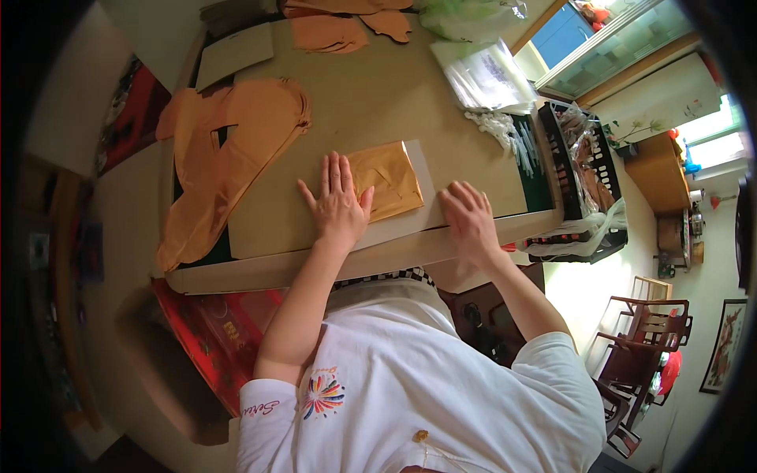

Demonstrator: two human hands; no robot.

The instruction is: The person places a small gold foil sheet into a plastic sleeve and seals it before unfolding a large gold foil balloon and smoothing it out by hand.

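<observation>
My left hand [339,203] lies flat with its fingers spread, pressing on the left side of a folded orange satiny fabric piece [388,181]. Under the fabric is a pale flat sheet [424,169], whose edge shows along the right and front. To the right of this sheet, my right hand [471,218] rests low over the table's front edge, fingers loosely bent and a little apart. It is slightly blurred, and I see nothing in its grasp. A large heap of loose orange fabric [240,150] lies to the left on the brown-covered table [347,94].
More orange fabric pieces [331,33] lie at the back beside a flat board [235,57]. Clear plastic bags [487,77] are stacked back right, near thin pale strips [523,146]. A black crate [582,158] with plastic-wrapped items stands against the right side.
</observation>
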